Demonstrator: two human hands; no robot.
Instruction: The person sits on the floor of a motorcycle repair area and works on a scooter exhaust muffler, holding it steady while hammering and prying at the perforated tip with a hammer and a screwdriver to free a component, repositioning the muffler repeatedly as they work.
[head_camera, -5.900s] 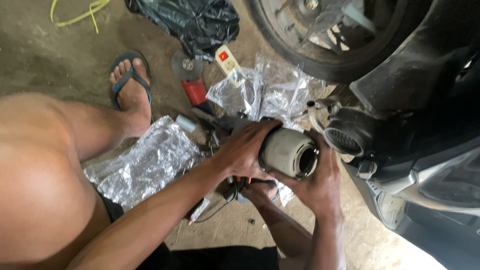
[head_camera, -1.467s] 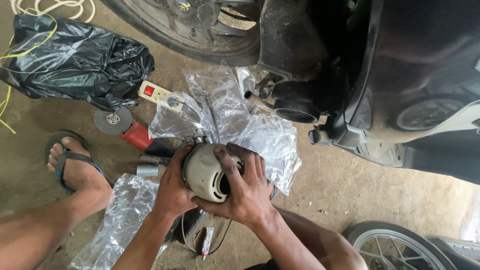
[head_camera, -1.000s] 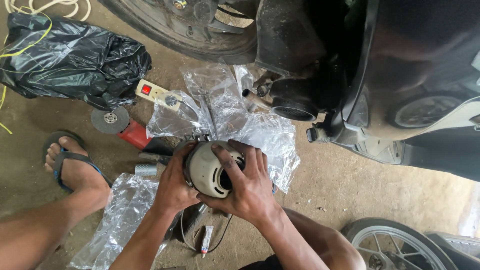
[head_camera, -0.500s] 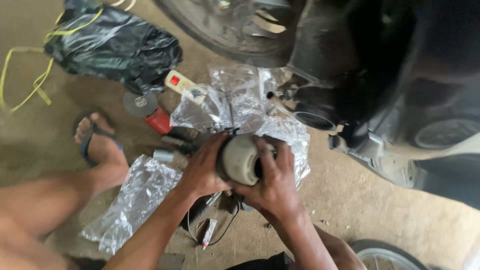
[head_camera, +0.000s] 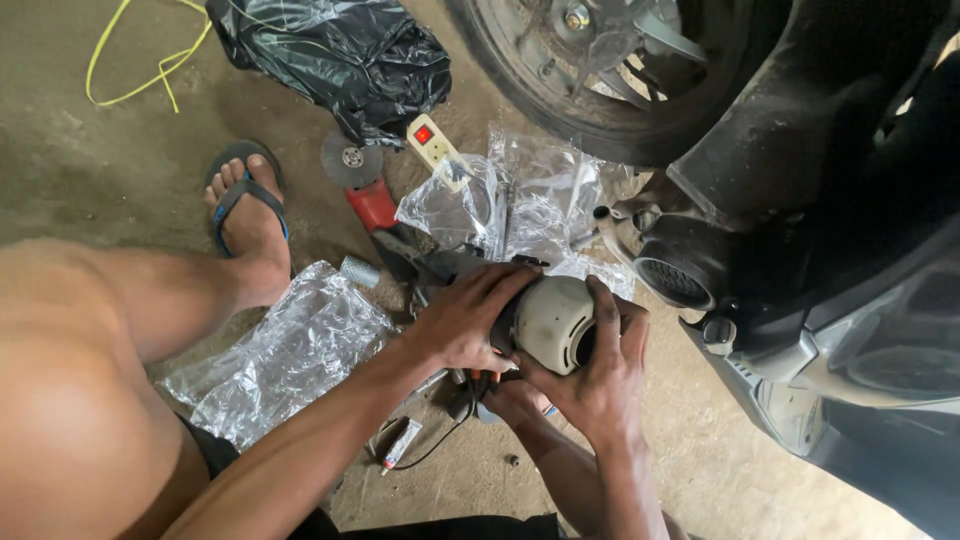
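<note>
While held in both hands, stays off the floor: a round cream part (head_camera: 556, 322) with a dark hole in its end. Left hand (head_camera: 462, 320) wrapped over the top and near side, fingers closed on it. Right hand (head_camera: 598, 372) cupped under and round the far side, fingers (head_camera: 604, 312) curled over the edge, closed on it too. Same two-handed grip as half a second ago, with the fingers in much the same places.

Just past the grip, a crumpled clear bag (head_camera: 510, 205) on the floor. Beyond that, a white power strip (head_camera: 437, 150) with a red switch, and a red grinder (head_camera: 365, 185) with its grey disc. Farther off, a black bag (head_camera: 335, 55) and a yellow cord (head_camera: 140, 60).

To the right of the grip, close by, the dark scooter body (head_camera: 760, 240). Above that, a wheel (head_camera: 600, 75), more in view than before.

To the left of the grip, another clear bag (head_camera: 285, 350) and a foot in a sandal (head_camera: 245, 215). Below the grip, a small tube (head_camera: 402, 443) on the floor.
</note>
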